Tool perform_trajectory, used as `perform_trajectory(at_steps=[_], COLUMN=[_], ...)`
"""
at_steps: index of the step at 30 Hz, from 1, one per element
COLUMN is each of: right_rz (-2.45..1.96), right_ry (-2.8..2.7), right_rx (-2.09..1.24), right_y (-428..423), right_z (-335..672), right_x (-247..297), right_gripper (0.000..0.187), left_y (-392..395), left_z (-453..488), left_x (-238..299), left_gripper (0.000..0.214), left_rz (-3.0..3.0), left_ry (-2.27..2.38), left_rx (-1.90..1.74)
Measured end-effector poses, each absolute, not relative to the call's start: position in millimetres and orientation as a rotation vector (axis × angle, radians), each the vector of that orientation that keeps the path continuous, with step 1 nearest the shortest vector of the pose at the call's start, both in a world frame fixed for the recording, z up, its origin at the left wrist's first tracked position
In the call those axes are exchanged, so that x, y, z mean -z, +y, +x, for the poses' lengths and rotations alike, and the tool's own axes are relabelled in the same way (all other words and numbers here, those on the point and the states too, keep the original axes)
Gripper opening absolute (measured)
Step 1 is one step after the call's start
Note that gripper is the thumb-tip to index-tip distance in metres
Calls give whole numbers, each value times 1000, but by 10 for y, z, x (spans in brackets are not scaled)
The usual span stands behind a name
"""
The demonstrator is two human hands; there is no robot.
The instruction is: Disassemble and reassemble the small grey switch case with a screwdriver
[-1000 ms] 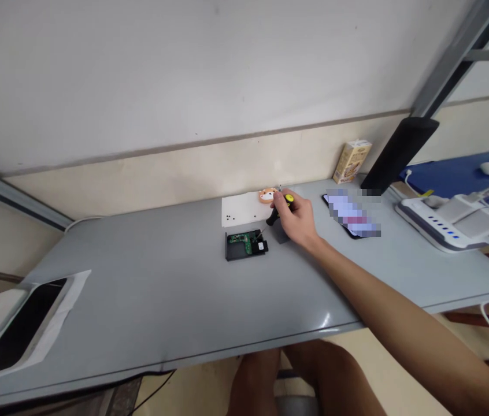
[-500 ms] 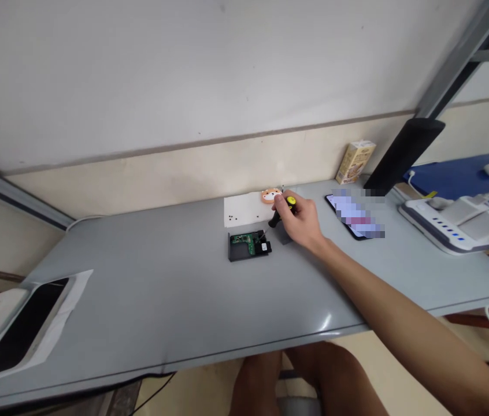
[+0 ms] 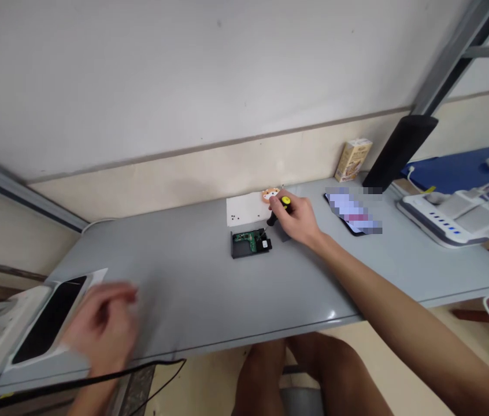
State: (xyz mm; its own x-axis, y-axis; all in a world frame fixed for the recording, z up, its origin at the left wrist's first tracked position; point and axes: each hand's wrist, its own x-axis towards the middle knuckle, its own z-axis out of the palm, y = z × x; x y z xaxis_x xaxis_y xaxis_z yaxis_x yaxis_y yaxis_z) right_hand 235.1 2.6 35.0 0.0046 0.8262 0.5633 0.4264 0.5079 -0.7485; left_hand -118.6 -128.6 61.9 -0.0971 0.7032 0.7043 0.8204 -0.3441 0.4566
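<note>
My R hand [image 3: 300, 221] is clamped on the yellow-&-black-handled screwdriver [image 3: 279, 210], tip at the open black case w/ green circuit board [image 3: 249, 243], mid grey table [image 3: 184, 277]. L hand [image 3: 101, 329] is blurred, fingers loose, empty, at the front-left edge.

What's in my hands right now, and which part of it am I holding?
Your right hand holds a screwdriver by its yellow-and-black handle, tip down at the circuit board. Your left hand is blurred but looks empty.

Bare left hand [image 3: 101, 329], right hand [image 3: 300, 218], forearm [image 3: 400, 326], knees [image 3: 266, 375].
</note>
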Motion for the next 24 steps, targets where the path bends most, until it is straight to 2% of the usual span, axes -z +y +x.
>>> perform_trajectory(at_steps=[3, 7, 11, 16, 24], right_rz=[-1142, -1147, -1130, -1172, -1260], right_ry=[-1633, -1677, -1684, -1670, -1693], right_rx=[-472, -461, -497, -561, -579], right_y=[22, 15, 13, 2, -24], right_z=[2349, 2352, 2346, 2336, 2272], right_x=[-367, -383, -373, -413, -540], right_gripper=[40, 38, 39, 36, 33], left_y=[-509, -1, 26, 0, 53], left_z=[-843, -181, 45, -66, -22], left_x=[-530, -469, -246, -3, -23], left_gripper=[12, 47, 76, 66, 49], left_rz=[-2446, -3007, -3125, -3083, -3163], left_ry=[-1660, -1275, -1189, -1308, -1318], left_rx=[1344, 755, 607, 714, 840])
